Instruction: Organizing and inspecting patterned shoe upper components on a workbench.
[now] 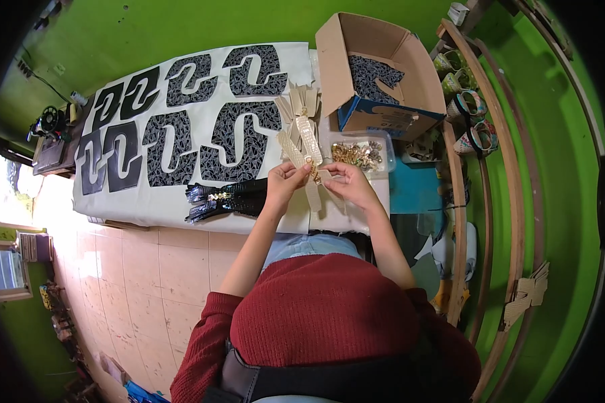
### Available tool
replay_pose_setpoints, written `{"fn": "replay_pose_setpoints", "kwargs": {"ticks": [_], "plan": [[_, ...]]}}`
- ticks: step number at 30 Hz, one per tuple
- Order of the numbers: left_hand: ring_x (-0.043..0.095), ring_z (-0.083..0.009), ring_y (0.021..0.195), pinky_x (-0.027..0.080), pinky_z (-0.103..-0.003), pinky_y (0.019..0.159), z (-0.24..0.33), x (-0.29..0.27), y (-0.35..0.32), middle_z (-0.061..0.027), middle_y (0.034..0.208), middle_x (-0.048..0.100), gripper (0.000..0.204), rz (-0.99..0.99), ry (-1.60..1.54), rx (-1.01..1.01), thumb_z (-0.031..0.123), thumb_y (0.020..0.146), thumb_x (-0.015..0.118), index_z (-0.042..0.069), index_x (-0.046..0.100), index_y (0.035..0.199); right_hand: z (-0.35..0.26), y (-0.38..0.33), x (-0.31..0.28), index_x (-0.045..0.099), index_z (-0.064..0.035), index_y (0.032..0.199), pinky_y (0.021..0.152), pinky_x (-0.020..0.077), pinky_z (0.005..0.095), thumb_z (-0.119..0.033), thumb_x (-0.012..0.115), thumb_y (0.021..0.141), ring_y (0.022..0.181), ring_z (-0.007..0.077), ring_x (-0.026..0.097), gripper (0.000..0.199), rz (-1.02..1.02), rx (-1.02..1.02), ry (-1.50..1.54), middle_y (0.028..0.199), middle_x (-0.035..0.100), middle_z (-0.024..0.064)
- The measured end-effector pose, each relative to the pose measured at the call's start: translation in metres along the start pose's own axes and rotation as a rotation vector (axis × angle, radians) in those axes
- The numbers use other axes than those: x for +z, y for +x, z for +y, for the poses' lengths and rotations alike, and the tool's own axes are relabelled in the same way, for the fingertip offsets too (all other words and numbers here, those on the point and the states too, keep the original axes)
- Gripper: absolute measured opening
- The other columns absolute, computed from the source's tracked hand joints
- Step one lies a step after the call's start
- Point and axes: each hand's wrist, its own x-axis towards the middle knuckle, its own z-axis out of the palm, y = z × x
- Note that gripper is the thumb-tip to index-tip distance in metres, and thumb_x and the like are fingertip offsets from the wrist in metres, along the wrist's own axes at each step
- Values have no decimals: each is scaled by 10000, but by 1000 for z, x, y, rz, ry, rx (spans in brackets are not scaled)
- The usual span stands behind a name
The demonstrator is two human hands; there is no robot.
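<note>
Over the near edge of the table, both hands pinch a beige strap with a gold-coloured buckle (314,176). My left hand (288,181) grips it from the left, its fingertips by the buckle. Closed on the strap from the other side is my right hand (351,185). Just beyond lies a pile of beige textured straps (302,131), some with gold buckles. A clear plastic box (390,153) of small gold metal pieces stands beyond my right hand. Beside my left wrist rests a bundle of shiny black straps (238,196) with gold buckles.
Several black patterned cut-out pieces (175,158) lie in two rows on the white-covered table (141,205). An open cardboard box (417,74) holds more of them. Wooden rails (511,148) with shoes run along the green right wall. A sewing machine (50,124) stands far left.
</note>
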Motion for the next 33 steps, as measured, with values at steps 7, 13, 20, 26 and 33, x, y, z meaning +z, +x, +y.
{"fn": "replay_pose_setpoints", "kwargs": {"ticks": [7,13,20,26,33], "plan": [[558,-38,642,429,-156,568,6,-5,8,-26,776,637,176,-35,-22,39,140,843,637,-12,605,925,5,0,-6,596,17,1030,705,484,204,-37,656,781,779,81,592,262,19,13,-23,904,625,53],[517,-26,608,392,-158,534,3,9,10,-13,752,622,191,-57,26,71,146,836,650,-16,611,929,1,8,7,633,10,941,562,422,191,-125,714,754,626,43,520,244,92,-37,-79,722,607,-1],[592,-63,679,454,-179,609,-10,-2,33,-51,818,659,207,-14,170,167,142,814,673,-14,620,939,11,31,14,654,-4,732,454,330,249,-199,751,697,481,64,427,220,244,-142,-364,525,529,-1],[590,-65,662,451,-175,597,11,7,53,-55,793,658,194,34,175,208,136,805,683,-19,631,909,12,62,10,667,-16,742,459,348,252,-202,745,703,472,69,438,205,317,-168,-391,531,550,6],[570,-58,637,446,-177,552,34,-2,106,-45,759,643,227,28,120,255,148,800,691,-46,631,901,25,123,1,610,60,1013,619,442,185,-107,671,802,686,59,572,276,225,-236,-177,787,657,22]]}}
